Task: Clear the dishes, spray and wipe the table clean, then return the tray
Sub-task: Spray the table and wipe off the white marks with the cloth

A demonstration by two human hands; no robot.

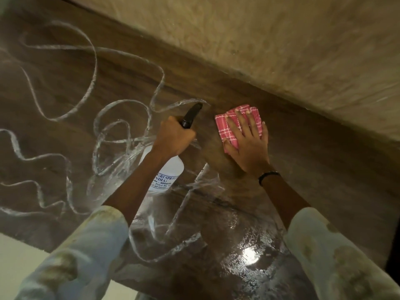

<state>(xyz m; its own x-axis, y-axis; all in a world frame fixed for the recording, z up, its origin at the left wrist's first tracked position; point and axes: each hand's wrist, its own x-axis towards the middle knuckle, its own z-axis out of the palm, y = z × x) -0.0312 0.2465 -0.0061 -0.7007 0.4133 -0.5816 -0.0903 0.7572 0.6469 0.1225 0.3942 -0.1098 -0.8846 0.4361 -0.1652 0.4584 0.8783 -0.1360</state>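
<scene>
Right hand [249, 144] is down flat, fingers spread and straight, pressing a folded pink-and-white checked cloth [233, 126] onto the dark wood-grain worktop [313, 169], close to its far edge by the rough beige wall [281, 40]. A black band [269, 175] sits on that wrist. Just beside it, the left hand [173, 137] is clenched round the neck of a white plastic spray bottle with a black nozzle [168, 169], the nozzle aimed away across the surface, its tip near a wet streak. Pale printed sleeves [86, 256] come up from below on both arms.

Out from the hands, looping trails of sprayed liquid [93, 68] snake across the left and middle of the worktop, and a wet, shining patch [249, 252] lies near the front edge.

By my reckoning, the dishes are cleared off what we can see, no plate or cup on this stretch. Spraying looks largely done; the wiping has barely started, with those loops unwiped across most of the surface. Returning the tray comes after.

The tray is nowhere in view. The bottle's label is partly covered by the forearm, only scraps readable. The index finger on the trigger is hidden, so I can't say whether it is squeezing. The worktop's left and near ends run out of view.
</scene>
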